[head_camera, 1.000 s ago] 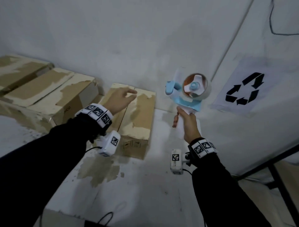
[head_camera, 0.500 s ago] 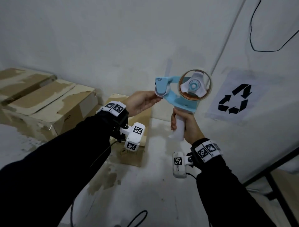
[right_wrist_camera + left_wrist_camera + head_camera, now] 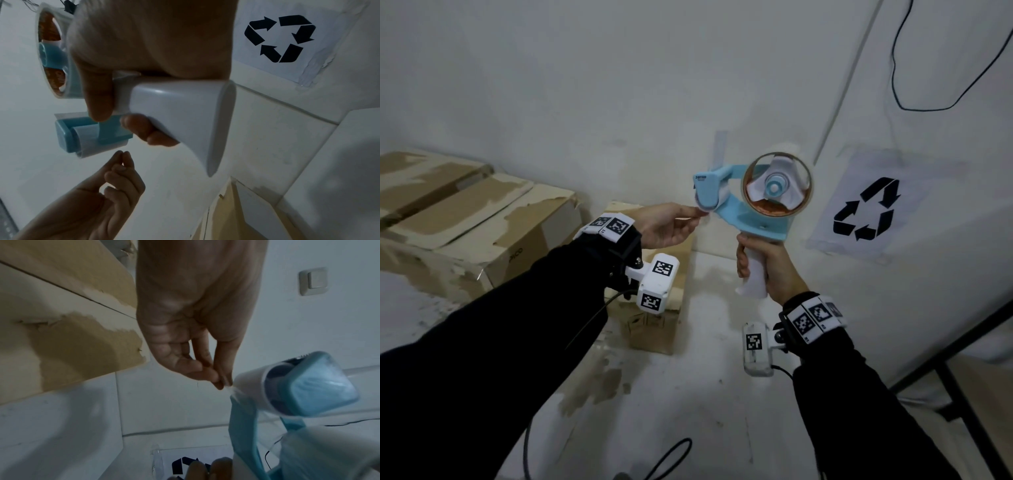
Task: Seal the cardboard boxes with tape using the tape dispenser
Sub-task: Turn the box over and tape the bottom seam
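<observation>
My right hand [image 3: 763,265] grips the white handle [image 3: 174,113] of a light blue tape dispenser [image 3: 743,202], held up in front of the wall. A clear tape roll [image 3: 777,185] sits on its hub. My left hand [image 3: 671,226] reaches to the dispenser's front roller [image 3: 252,386], and its thumb and fingertips [image 3: 221,382] pinch the loose tape end there. A small cardboard box [image 3: 654,318] with torn, closed top flaps stands on the white surface under my left wrist, mostly hidden by the arm.
Larger torn cardboard boxes [image 3: 472,222] line the wall at the left. A paper sheet with a recycling sign [image 3: 866,209] is taped to the right wall. A cable [image 3: 928,78] hangs on that wall. A black frame [image 3: 959,377] runs at the lower right.
My left hand left the small box's top and came up to the dispenser's front, where it now pinches the tape end. The dispenser rose and turned slightly.
</observation>
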